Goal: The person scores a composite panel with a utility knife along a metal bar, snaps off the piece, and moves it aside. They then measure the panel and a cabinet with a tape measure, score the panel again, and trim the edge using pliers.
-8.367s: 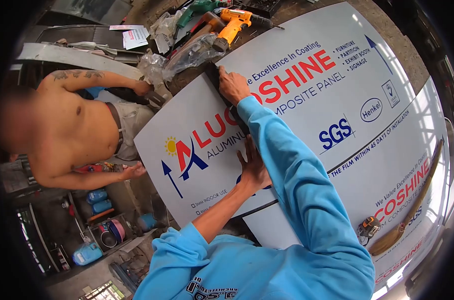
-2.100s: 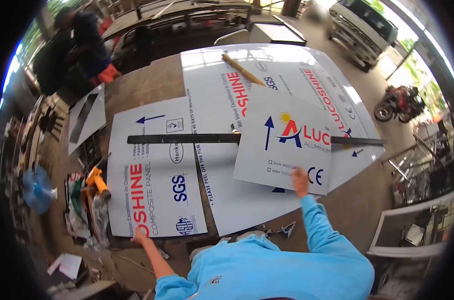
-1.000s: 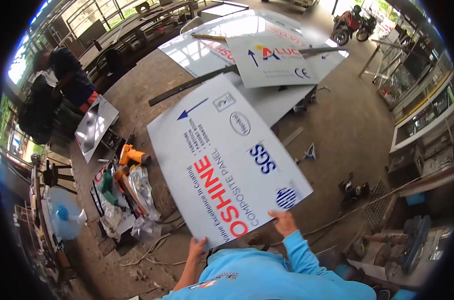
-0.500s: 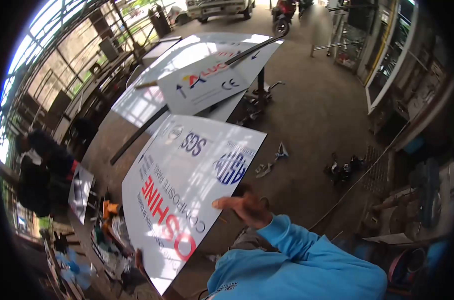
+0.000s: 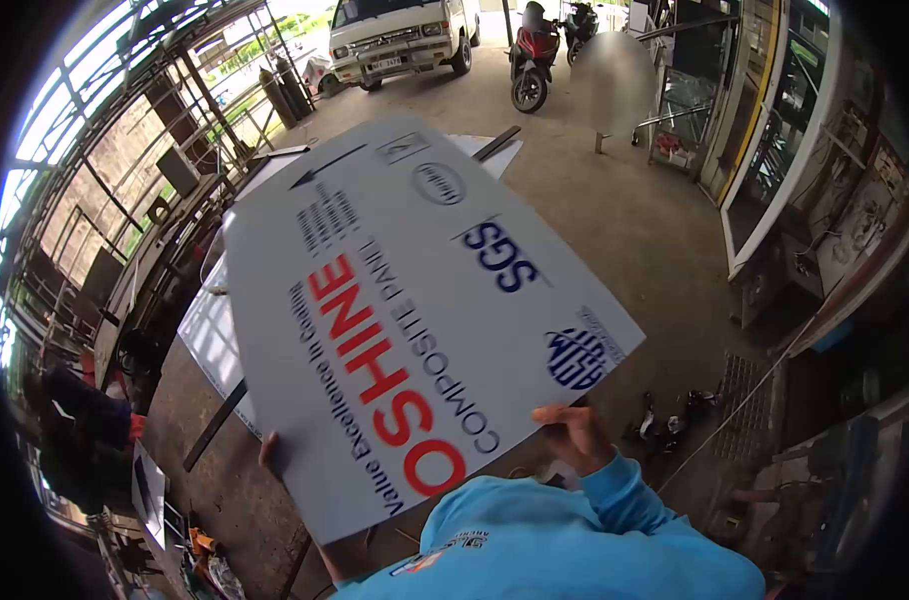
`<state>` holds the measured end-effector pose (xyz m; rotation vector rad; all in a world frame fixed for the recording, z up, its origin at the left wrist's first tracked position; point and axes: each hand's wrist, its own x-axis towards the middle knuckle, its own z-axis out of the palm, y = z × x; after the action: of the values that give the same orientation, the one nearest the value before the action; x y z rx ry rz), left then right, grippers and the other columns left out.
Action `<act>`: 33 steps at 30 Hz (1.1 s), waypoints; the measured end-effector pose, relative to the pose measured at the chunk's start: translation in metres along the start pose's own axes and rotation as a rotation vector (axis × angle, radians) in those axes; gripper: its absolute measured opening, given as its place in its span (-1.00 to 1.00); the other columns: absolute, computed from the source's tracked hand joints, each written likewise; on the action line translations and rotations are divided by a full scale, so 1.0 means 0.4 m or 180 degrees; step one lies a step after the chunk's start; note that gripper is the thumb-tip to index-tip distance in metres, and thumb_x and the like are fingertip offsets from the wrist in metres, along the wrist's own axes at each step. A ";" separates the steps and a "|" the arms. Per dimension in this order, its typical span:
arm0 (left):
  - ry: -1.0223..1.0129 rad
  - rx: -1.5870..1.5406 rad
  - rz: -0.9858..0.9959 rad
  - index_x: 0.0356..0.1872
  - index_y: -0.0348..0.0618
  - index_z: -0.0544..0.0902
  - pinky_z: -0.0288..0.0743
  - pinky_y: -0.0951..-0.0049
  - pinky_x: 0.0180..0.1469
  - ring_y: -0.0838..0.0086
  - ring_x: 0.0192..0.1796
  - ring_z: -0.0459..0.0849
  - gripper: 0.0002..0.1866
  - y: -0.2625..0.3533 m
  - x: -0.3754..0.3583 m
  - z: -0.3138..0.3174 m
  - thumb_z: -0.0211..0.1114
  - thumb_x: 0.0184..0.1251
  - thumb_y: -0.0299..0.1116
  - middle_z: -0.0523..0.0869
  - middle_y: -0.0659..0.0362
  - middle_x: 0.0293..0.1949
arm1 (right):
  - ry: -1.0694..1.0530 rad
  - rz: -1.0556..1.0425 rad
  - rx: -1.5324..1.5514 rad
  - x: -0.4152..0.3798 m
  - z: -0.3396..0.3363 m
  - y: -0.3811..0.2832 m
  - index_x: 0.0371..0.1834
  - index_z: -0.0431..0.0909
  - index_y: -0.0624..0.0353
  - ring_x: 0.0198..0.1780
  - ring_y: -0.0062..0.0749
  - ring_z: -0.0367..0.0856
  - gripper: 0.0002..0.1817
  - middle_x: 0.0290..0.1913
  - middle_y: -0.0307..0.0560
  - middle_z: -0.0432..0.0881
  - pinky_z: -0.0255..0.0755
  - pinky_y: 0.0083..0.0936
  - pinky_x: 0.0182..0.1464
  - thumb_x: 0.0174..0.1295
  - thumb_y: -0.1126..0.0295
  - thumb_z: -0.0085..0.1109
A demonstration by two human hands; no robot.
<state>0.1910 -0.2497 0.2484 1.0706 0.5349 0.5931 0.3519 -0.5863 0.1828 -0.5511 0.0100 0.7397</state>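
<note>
A large white panel (image 5: 385, 290) with red OSHINE lettering is tilted up in front of my body, raised over the work table (image 5: 197, 408). On its right edge my right hand (image 5: 573, 432) grips the panel, thumb on the printed face. My left hand (image 5: 271, 455) holds the opposite lower edge, with most of its fingers hidden behind the panel. Behind it, another white sheet (image 5: 210, 335) lies on the table, largely covered. A dark bar (image 5: 215, 428) sticks out past the panel's left edge.
A person in dark clothes (image 5: 75, 410) is at the left, near a small panel (image 5: 149, 490). A white van (image 5: 400, 38) and red motorcycle (image 5: 533, 58) stand at the back. A cable (image 5: 740, 415) crosses the floor at right, near a metal grate (image 5: 743, 385).
The OSHINE panel has risen closer to me and now covers most of the other printed sheets. My right hand has moved right with its edge, and my left hand shows at the left edge.
</note>
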 end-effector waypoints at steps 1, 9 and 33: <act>-0.0180 -0.0079 -0.0086 -0.08 -0.12 0.49 0.48 0.43 -0.06 0.47 -0.09 0.53 -0.66 -0.024 0.084 0.094 0.17 0.18 -0.17 0.52 0.09 -0.15 | 0.0050 -0.0082 0.0220 0.029 -0.060 -0.069 -0.05 0.44 0.31 -0.07 -0.32 0.53 -0.62 -0.09 -0.06 0.54 0.40 -0.45 0.07 -0.03 0.68 0.06; -0.1452 0.0484 -0.1310 -0.12 -0.20 0.48 0.55 0.37 -0.35 0.36 -0.45 0.60 -0.62 -0.367 0.687 1.097 0.22 -0.08 -0.45 0.56 0.09 -0.35 | 0.1240 -0.1671 0.1495 0.238 -0.525 -0.600 0.22 0.23 0.30 0.16 -0.07 0.43 -0.43 0.15 0.13 0.41 0.36 -0.15 0.22 0.05 0.62 0.03; -0.1417 0.0037 -0.3077 -0.31 -0.33 0.45 0.58 0.07 -0.44 0.24 -0.33 0.49 -0.70 -1.317 2.117 2.738 0.20 -0.19 -0.59 0.46 0.02 -0.39 | 0.4231 0.1858 -0.6869 1.705 -0.870 -2.079 -0.14 0.59 0.01 -0.11 -0.12 0.54 -0.62 -0.18 -0.05 0.58 0.41 -0.15 -0.11 0.04 0.07 0.08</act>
<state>1.6290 -0.5673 0.0880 0.7915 0.5835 -0.4873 1.4568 -0.8214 0.1418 -3.1278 0.6974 0.5267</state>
